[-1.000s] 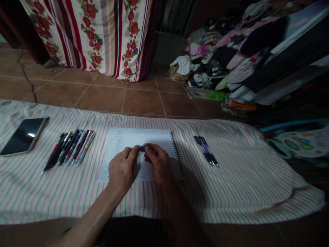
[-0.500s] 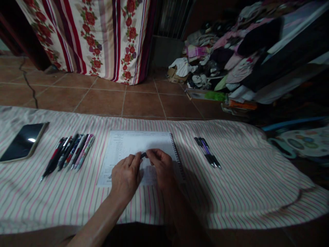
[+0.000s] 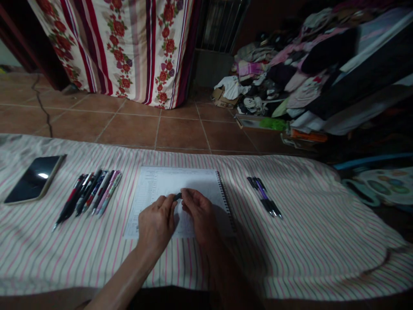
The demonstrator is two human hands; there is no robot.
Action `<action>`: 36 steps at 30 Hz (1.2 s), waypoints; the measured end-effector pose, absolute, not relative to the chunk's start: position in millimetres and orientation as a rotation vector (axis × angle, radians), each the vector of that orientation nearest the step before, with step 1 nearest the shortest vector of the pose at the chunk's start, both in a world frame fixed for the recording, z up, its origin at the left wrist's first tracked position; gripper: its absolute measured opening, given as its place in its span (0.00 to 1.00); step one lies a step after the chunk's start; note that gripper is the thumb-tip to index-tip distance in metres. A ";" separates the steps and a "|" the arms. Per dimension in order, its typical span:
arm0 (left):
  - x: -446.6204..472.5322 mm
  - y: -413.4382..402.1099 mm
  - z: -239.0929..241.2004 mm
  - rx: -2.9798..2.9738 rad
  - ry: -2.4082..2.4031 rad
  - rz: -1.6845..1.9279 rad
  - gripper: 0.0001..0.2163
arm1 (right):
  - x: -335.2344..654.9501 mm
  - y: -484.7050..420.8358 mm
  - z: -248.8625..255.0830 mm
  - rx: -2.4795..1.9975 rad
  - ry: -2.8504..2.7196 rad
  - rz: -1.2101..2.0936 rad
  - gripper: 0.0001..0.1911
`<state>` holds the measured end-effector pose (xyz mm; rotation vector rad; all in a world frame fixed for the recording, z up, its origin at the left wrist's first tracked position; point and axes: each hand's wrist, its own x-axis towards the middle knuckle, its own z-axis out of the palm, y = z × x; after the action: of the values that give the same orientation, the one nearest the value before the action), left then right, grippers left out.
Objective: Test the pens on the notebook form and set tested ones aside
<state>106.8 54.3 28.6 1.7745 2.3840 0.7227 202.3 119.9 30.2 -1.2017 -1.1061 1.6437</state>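
Note:
Both my hands meet above an open spiral notebook [image 3: 206,176] with printed pages. Between them is a dark pen [image 3: 177,196], of which only a short black section shows; my fingers hide the rest. My left hand [image 3: 156,221] is closed round one side of it. Thumb and fingers of my right hand [image 3: 200,211] pinch its other end. To the left lies a row of several pens [image 3: 93,193] in mixed colours and patterns. Right of the notebook, a small group of black and purple pens [image 3: 264,196] rests on the striped cloth.
A striped cloth [image 3: 309,241] covers the surface under everything. At the far left lies a phone [image 3: 34,178], screen up. Beyond the cloth are a tiled floor [image 3: 180,131], a flowered curtain [image 3: 138,51] and a heap of clothes [image 3: 290,73].
The view has shifted slightly, so the scene sits a little further right. My right hand's fingers have turned a little on the pen; both hands stay together over the notebook.

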 end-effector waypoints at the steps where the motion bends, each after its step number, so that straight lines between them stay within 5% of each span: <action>1: 105.9 54.4 28.5 1.809 2.418 0.699 0.14 | 201.1 118.6 31.3 -1.216 -1.069 1.670 0.19; 18: 100.2 49.2 36.5 1.643 2.362 0.536 0.14 | 194.3 119.5 25.6 -1.248 -1.193 1.616 0.16; 27: 101.0 50.0 36.6 1.651 2.426 0.498 0.14 | 192.7 112.9 29.7 -1.175 -0.924 1.867 0.20; 36: 104.5 50.9 40.7 1.584 2.357 0.505 0.13 | 196.0 123.1 18.2 -1.286 -1.097 1.656 0.17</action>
<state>104.5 50.9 40.7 1.5839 2.3570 0.5049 196.0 123.1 18.2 -1.2860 -1.0974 1.6558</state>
